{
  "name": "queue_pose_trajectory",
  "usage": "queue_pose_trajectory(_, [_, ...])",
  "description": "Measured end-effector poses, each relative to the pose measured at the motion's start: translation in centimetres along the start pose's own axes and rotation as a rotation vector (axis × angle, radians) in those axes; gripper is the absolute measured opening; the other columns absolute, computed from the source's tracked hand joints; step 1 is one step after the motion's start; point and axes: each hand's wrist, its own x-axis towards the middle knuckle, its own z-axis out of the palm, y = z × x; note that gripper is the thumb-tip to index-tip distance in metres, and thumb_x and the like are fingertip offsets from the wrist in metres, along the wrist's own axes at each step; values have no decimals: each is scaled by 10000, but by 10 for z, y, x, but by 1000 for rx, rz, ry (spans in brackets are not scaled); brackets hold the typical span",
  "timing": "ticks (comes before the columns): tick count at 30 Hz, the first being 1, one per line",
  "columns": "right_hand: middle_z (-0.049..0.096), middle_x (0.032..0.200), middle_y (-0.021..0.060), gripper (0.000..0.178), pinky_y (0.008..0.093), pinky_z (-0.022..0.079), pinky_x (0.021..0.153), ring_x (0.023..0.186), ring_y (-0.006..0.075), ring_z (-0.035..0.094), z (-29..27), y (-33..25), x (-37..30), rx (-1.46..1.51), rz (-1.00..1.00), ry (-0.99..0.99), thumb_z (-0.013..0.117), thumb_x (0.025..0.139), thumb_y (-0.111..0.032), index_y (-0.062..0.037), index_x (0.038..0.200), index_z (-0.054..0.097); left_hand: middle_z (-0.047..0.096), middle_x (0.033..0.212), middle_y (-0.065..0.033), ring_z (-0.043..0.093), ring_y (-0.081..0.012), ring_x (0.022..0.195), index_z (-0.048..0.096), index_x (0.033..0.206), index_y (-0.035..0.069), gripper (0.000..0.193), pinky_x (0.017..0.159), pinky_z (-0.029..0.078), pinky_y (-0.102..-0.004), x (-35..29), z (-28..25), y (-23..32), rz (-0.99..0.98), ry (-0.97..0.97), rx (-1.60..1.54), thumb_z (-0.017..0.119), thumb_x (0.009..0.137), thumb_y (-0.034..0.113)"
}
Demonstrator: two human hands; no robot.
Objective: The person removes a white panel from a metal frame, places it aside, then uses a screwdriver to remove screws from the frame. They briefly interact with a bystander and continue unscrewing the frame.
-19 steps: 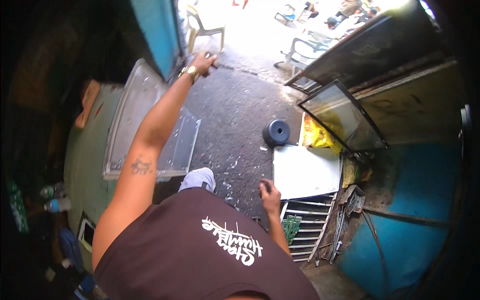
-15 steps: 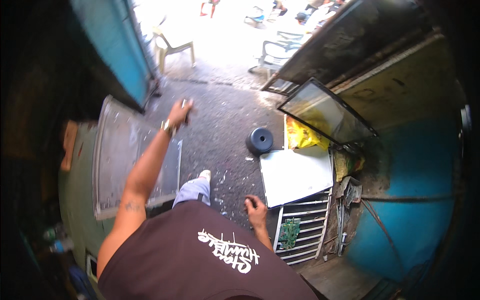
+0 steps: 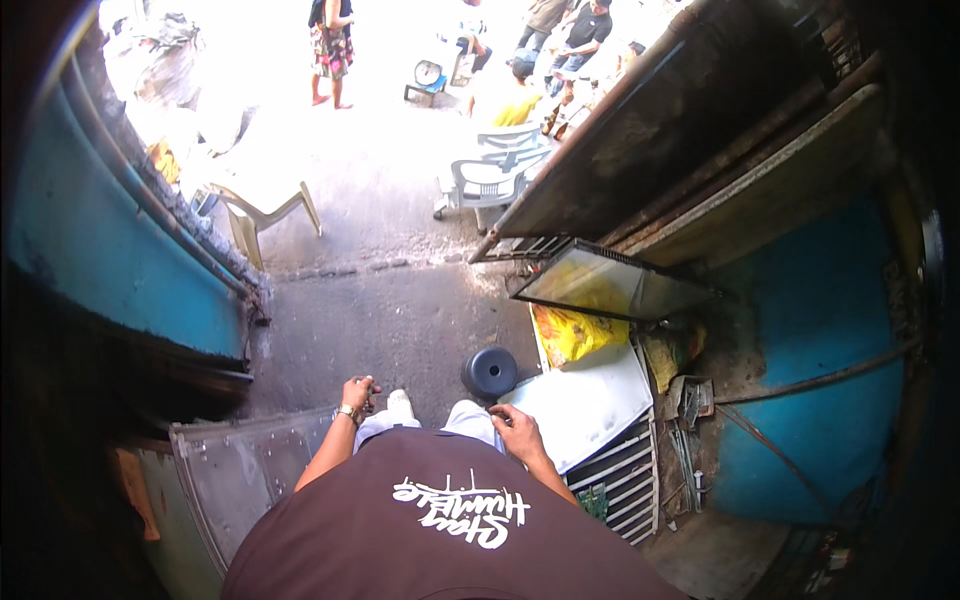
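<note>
My left hand (image 3: 357, 396), with a watch (image 3: 347, 411) at its wrist, is low in front of me beside my leg. Its fingers are curled in; whether something small sits in them I cannot make out. On the other side, my right hand (image 3: 517, 432) hangs by my right thigh, its fingers loosely bent and partly apart, with nothing seen in them. A dark round stool (image 3: 490, 373) with a hole in its top stands on the floor just beyond it. A white flat panel (image 3: 590, 405) lies to the right of that hand.
A grey panel (image 3: 240, 460) is at lower left. Right are a yellow bag (image 3: 575, 337), a framed glass pane (image 3: 600, 281), a slatted white rack (image 3: 633, 480) and metal scraps (image 3: 686, 465). Beyond the doorway are chairs (image 3: 490, 180), a dial scale (image 3: 427, 75) and several people.
My left arm has come back from reaching forward and is now low by my leg. My view has swung left, bringing more of the bright area outside into sight.
</note>
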Motion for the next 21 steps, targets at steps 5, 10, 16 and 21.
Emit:
queue_pose_trajectory(5, [727,1018,169,266,382,555,821,907,295,718,-1,-46,97,20,-73,-99,643,920,-222,-78,1137,699,698,803,-142,487,-154,394,557,1082,1,272,331,386,-315,47,-3,109,168,55,-37,595,954,238])
queue_pose_trajectory(10, [722,1068,168,292,407,541,859,961,330,702,2,-82,197,-33,-185,-241,622,931,-247,-87,1165,689,668,780,-128,476,-140,390,543,1101,3,285,316,368,-300,89,2,183,239,59,-165,591,966,249])
queue_pose_trajectory(16, [718,1062,186,292,403,544,868,969,333,704,-4,-136,350,-100,-337,-309,629,925,-233,-50,1146,684,655,797,-115,461,-141,386,544,1078,42,262,313,360,-297,129,17,248,234,104,-300,580,982,283])
queue_pose_trajectory(21, [714,1067,166,256,440,533,879,998,352,678,-10,-203,492,-60,-474,-308,613,915,-223,-77,1110,692,645,782,-95,459,-144,384,570,1030,81,217,319,354,-299,150,29,311,206,195,-301,577,991,294])
